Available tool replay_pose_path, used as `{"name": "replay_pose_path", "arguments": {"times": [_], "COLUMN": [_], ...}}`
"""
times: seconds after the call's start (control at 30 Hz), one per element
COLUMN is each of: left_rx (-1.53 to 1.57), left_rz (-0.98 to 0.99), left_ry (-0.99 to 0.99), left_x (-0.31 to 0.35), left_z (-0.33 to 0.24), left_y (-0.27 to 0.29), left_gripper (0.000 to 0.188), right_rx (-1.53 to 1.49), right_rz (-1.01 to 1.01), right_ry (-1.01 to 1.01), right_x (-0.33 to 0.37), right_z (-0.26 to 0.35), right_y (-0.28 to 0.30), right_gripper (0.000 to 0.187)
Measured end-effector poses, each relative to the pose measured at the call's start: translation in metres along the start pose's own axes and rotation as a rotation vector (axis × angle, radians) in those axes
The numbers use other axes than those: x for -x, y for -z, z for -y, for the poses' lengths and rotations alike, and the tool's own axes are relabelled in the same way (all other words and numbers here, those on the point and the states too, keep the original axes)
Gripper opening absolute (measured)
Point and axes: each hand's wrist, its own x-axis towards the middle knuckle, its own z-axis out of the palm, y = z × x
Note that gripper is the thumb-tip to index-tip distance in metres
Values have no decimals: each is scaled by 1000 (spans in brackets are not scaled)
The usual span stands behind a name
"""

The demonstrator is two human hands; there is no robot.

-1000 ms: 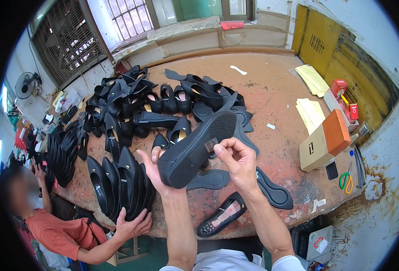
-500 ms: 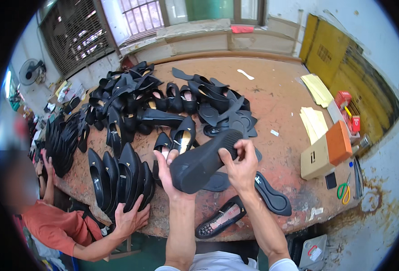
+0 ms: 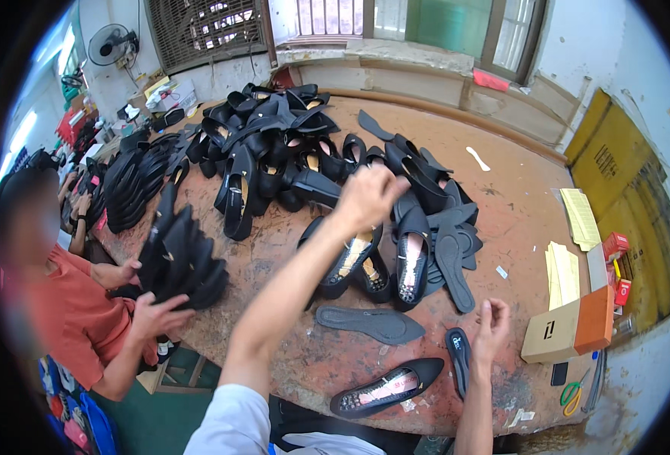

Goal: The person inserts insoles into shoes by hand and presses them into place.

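My left hand [image 3: 369, 199] reaches across to the shoe pile with its fingers curled. What they hold, if anything, is hidden. Below it, a black pointed flat shoe [image 3: 412, 262] with a pale insole stands beside two other black shoes [image 3: 350, 254]. My right hand [image 3: 493, 326] hovers at the near right, holding nothing, its fingers loosely bent and apart. Close to it lies a small black sole [image 3: 458, 353] with light lettering. Another black flat shoe [image 3: 388, 387] with a pink-white insole lies near the table edge. A dark shoe sole [image 3: 369, 324] rests flat behind it.
At left, a co-worker's hands [image 3: 157, 315] hold a bunch of black shoes [image 3: 180, 262]. A large heap of black shoes [image 3: 267, 121] covers the far middle. To the right are yellow papers [image 3: 562, 273], a beige-orange box [image 3: 566, 334], a phone [image 3: 559, 373] and scissors [image 3: 572, 396].
The shoe from my hands now stands among the others at mid-table. My left hand moved forward to the pile; my right drew back rightward. The co-worker lifted the shoe bunch. The view shifted left.
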Motion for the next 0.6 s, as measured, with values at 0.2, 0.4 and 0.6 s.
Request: {"name": "replay_pose_path", "arguments": {"times": [0.2, 0.4, 0.6], "left_rx": [-138, -447, -620], "left_rz": [114, 768, 1086], "left_ry": [357, 284, 447], "left_x": [-57, -79, -106], "left_z": [126, 154, 168], "left_y": [38, -3, -35], "left_gripper": [62, 103, 95], "right_rx": [117, 109, 174], "right_rz": [-28, 8, 47], "right_ry": [-36, -163, -82], "right_x": [15, 29, 21], "right_z": [9, 1, 42], "right_y": [38, 33, 8], "right_gripper": [14, 14, 11]}}
